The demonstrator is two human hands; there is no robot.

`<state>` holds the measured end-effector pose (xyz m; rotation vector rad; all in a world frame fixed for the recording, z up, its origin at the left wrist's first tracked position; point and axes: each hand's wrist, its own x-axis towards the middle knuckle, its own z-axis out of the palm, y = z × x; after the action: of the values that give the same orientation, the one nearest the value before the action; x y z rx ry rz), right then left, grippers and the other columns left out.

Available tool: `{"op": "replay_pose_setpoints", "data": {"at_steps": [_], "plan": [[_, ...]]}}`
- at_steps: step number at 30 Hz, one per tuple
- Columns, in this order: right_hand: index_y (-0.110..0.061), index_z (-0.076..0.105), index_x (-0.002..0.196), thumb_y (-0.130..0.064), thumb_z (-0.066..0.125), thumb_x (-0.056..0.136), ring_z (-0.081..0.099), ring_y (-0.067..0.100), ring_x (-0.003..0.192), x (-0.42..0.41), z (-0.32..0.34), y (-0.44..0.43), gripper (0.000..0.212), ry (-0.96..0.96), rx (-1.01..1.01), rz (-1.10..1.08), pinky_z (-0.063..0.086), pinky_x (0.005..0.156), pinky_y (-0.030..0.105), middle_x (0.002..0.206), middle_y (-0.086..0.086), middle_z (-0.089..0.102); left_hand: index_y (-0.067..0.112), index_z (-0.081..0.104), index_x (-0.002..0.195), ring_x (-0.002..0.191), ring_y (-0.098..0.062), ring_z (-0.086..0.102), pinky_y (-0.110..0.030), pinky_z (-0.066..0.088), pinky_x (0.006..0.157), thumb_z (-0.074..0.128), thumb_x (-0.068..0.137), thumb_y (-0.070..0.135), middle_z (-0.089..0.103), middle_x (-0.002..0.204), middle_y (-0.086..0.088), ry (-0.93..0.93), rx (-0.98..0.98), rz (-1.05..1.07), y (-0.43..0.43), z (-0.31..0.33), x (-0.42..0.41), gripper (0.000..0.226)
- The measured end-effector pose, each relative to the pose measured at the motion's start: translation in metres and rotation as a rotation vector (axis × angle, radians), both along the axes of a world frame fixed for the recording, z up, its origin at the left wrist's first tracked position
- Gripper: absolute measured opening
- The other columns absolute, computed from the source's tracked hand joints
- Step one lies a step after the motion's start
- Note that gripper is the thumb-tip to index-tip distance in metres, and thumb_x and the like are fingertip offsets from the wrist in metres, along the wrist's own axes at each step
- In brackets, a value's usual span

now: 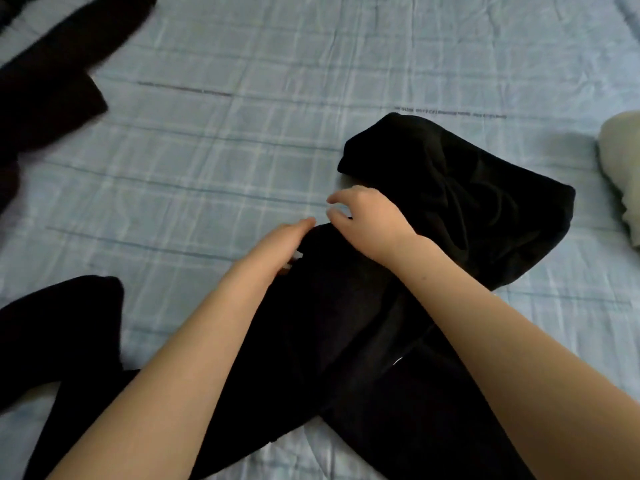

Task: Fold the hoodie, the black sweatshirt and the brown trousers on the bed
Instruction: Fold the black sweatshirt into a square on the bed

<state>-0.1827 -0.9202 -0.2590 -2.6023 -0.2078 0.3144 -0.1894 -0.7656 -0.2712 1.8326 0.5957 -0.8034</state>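
A black hoodie (346, 323) lies spread on the bed, its hood (467, 188) bunched at the upper right and one sleeve (69, 327) stretched out at the lower left. My left hand (280, 247) lies flat on the hoodie near the neck, fingers straight. My right hand (367, 220) rests on the cloth just below the hood; its fingers curl loosely past the edge with nothing visible between them. A second dark garment (52, 81) lies at the upper left; I cannot tell which garment it is.
The bed is covered by a light blue checked sheet (225, 150), wrinkled, showing bare between the two garments. A pale greenish bundle of cloth (623, 168) sits at the right edge.
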Motion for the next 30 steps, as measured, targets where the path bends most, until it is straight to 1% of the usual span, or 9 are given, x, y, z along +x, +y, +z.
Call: {"op": "replay_pose_setpoints", "data": {"at_steps": [4, 7, 11, 15, 17, 19, 22, 27, 30], "plan": [[-0.011, 0.076, 0.106, -0.040, 0.061, 0.093, 0.065, 0.029, 0.103, 0.018, -0.017, 0.000, 0.035, 0.237, -0.232, 0.074, 0.050, 0.076, 0.032, 0.099, 0.010, 0.071, 0.014, 0.069, 0.097, 0.071, -0.019, 0.060, -0.028, 0.047, 0.073, 0.067, 0.089, 0.014, 0.065, 0.084, -0.007, -0.088, -0.054, 0.050, -0.005, -0.016, 0.002, 0.009], [-0.014, 0.080, 0.101, -0.027, 0.069, 0.091, 0.068, 0.020, 0.092, 0.007, -0.013, -0.007, 0.020, 0.082, -0.071, 0.042, 0.052, 0.079, 0.032, 0.092, 0.004, 0.076, 0.012, 0.067, 0.117, 0.099, -0.019, 0.067, -0.028, 0.052, 0.091, 0.063, 0.085, -0.007, 0.070, 0.109, -0.003, -0.279, -0.242, 0.136, -0.001, -0.021, -0.010, 0.037], [-0.015, 0.081, 0.094, -0.012, 0.072, 0.090, 0.068, -0.003, 0.082, -0.020, 0.018, -0.010, 0.011, -0.153, 0.441, -0.149, 0.052, 0.078, 0.017, 0.079, -0.018, 0.074, 0.025, 0.068, 0.111, 0.098, -0.009, 0.068, -0.021, 0.052, 0.078, 0.072, 0.082, 0.020, 0.069, 0.111, 0.006, -0.468, -0.445, 0.396, 0.017, -0.001, -0.024, 0.030], [-0.024, 0.078, 0.099, -0.009, 0.071, 0.091, 0.069, -0.006, 0.093, -0.023, 0.060, 0.002, 0.018, -0.306, 0.739, -0.234, 0.053, 0.084, 0.013, 0.087, -0.024, 0.074, 0.030, 0.059, 0.130, 0.104, -0.022, 0.064, -0.036, 0.049, 0.091, 0.058, 0.085, 0.059, 0.063, 0.123, -0.004, -0.180, -0.417, 0.306, 0.037, 0.019, -0.023, 0.054], [-0.031, 0.075, 0.096, -0.010, 0.070, 0.091, 0.070, -0.005, 0.093, -0.020, 0.079, 0.009, 0.022, -0.422, 0.839, -0.220, 0.051, 0.081, 0.010, 0.089, -0.024, 0.075, 0.030, 0.065, 0.124, 0.085, -0.020, 0.067, -0.034, 0.051, 0.077, 0.060, 0.084, 0.059, 0.066, 0.109, -0.005, -0.081, -0.649, 0.233, 0.037, 0.034, -0.019, 0.050], [-0.035, 0.072, 0.095, -0.009, 0.069, 0.092, 0.069, -0.007, 0.093, -0.020, 0.086, 0.014, 0.027, -0.456, 0.833, -0.188, 0.048, 0.081, 0.009, 0.089, -0.028, 0.073, 0.026, 0.073, 0.109, 0.073, -0.016, 0.061, -0.030, 0.045, 0.067, 0.061, 0.088, 0.047, 0.067, 0.094, -0.002, -0.191, -0.816, 0.187, 0.035, 0.045, -0.012, 0.032], [-0.037, 0.070, 0.093, -0.005, 0.070, 0.091, 0.067, -0.012, 0.090, -0.025, 0.072, 0.013, 0.032, -0.334, 0.684, -0.196, 0.046, 0.081, 0.007, 0.086, -0.034, 0.071, 0.022, 0.066, 0.119, 0.095, -0.016, 0.068, -0.028, 0.053, 0.078, 0.056, 0.095, 0.033, 0.071, 0.116, -0.001, -0.394, -0.954, 0.228, 0.039, 0.047, -0.003, 0.028], [-0.035, 0.072, 0.096, -0.010, 0.071, 0.092, 0.069, -0.007, 0.094, -0.029, 0.067, 0.001, 0.025, -0.375, 0.743, -0.310, 0.049, 0.081, 0.007, 0.090, -0.029, 0.074, 0.028, 0.062, 0.124, 0.111, -0.003, 0.063, -0.021, 0.046, 0.091, 0.054, 0.097, 0.020, 0.071, 0.117, 0.010, -0.403, -0.640, 0.000, 0.056, 0.014, -0.015, 0.029], [-0.039, 0.077, 0.095, -0.011, 0.068, 0.093, 0.071, -0.001, 0.094, -0.027, 0.080, 0.000, 0.029, -0.369, 0.786, -0.233, 0.051, 0.080, 0.010, 0.092, -0.020, 0.076, 0.016, 0.069, 0.113, 0.094, -0.003, 0.068, -0.016, 0.049, 0.082, 0.062, 0.092, 0.004, 0.074, 0.101, 0.004, -0.449, -0.497, -0.096, 0.047, -0.007, -0.034, 0.025]]}}
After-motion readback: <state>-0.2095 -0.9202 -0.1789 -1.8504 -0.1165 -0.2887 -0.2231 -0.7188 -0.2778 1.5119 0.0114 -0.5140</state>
